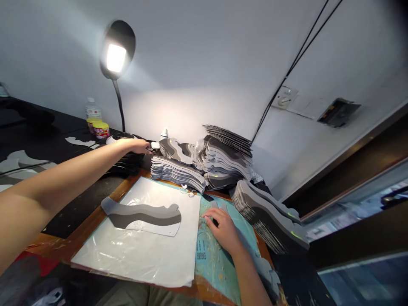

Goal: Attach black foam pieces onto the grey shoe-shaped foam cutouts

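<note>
My left hand (pixel 142 146) reaches to the back of the table, its fingers by a small white object (pixel 155 145) and some dark, thin item too small to make out. My right hand (pixel 222 227) rests on the teal mat (pixel 210 272), fingers curled, and what lies under them is hidden. Between my arms a grey and white curved cut piece (pixel 143 216) lies flat on the white plastic-covered sheet (pixel 137 259). Stacks of similar grey pieces (pixel 178 172) stand behind the sheet.
A lit lamp (pixel 117 51) stands at the back left, near yellow-lidded tubs (pixel 101 130) and a clear bottle (pixel 93 109). More stacked pieces (pixel 226 157) rise at the back, with another leaning stack (pixel 267 212) at the right. White earphones (pixel 186 190) lie at the sheet's far edge.
</note>
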Demonstrator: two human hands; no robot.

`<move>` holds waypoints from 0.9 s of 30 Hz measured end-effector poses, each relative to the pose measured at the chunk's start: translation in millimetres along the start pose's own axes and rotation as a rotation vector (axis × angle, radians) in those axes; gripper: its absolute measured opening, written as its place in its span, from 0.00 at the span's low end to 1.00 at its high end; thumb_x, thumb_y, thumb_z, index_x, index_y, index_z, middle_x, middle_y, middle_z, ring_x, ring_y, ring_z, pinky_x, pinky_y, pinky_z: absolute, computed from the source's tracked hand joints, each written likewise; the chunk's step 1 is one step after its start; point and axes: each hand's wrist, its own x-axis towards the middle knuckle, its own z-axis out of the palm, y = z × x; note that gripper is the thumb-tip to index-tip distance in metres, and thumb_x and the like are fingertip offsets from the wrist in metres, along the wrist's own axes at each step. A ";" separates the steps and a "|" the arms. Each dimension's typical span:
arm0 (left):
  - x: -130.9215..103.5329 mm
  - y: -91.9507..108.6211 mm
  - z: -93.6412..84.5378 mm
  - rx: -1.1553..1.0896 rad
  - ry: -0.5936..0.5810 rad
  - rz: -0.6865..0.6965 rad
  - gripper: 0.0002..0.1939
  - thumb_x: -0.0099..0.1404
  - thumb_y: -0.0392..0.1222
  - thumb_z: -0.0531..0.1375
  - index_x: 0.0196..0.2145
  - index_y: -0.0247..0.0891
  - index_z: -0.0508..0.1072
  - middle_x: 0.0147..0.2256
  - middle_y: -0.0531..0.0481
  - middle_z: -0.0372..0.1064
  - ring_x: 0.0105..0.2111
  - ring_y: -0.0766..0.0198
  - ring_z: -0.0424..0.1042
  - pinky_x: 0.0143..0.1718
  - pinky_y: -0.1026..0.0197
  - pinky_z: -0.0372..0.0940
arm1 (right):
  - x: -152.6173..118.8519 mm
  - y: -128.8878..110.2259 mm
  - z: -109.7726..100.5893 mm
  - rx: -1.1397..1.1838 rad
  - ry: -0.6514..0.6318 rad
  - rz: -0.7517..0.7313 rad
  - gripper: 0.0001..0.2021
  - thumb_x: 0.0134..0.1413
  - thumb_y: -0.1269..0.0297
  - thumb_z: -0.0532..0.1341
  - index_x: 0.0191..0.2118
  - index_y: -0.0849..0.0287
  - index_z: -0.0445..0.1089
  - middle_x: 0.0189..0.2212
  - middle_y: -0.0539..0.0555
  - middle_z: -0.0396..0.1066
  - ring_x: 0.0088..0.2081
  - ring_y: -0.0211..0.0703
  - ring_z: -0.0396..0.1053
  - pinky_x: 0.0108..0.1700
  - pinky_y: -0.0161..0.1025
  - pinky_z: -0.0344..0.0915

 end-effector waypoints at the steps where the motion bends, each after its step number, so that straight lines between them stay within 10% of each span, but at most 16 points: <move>1: -6.1 -9.2 -2.8 0.006 -0.048 -0.025 0.20 0.62 0.47 0.66 0.45 0.27 0.79 0.37 0.40 0.76 0.31 0.62 0.68 0.36 0.65 0.61 | -0.2 0.6 -0.5 -0.001 0.013 -0.011 0.24 0.78 0.53 0.49 0.44 0.62 0.78 0.46 0.50 0.63 0.50 0.19 0.59 0.56 0.18 0.54; 8: -61.2 -34.5 -10.9 -0.003 -0.033 0.119 0.24 0.63 0.53 0.62 0.50 0.35 0.79 0.55 0.39 0.69 0.49 0.59 0.67 0.53 0.63 0.60 | 3.1 -1.4 -1.7 -0.047 -0.006 -0.050 0.27 0.79 0.51 0.47 0.44 0.62 0.78 0.45 0.50 0.63 0.49 0.20 0.58 0.55 0.20 0.53; 14: -102.4 -25.6 -2.6 0.041 0.096 0.205 0.27 0.64 0.64 0.56 0.39 0.36 0.77 0.43 0.47 0.69 0.41 0.63 0.63 0.43 0.67 0.58 | 3.1 -2.0 -2.3 -0.056 -0.028 -0.098 0.24 0.79 0.54 0.48 0.44 0.59 0.78 0.46 0.48 0.63 0.49 0.19 0.58 0.55 0.21 0.52; 27: -130.2 -4.5 35.2 0.156 0.273 0.162 0.25 0.74 0.49 0.46 0.40 0.39 0.81 0.45 0.43 0.73 0.45 0.57 0.63 0.51 0.56 0.56 | -0.6 1.1 2.3 -0.096 -0.126 -0.061 0.29 0.80 0.49 0.45 0.47 0.63 0.79 0.47 0.54 0.62 0.51 0.21 0.59 0.56 0.18 0.59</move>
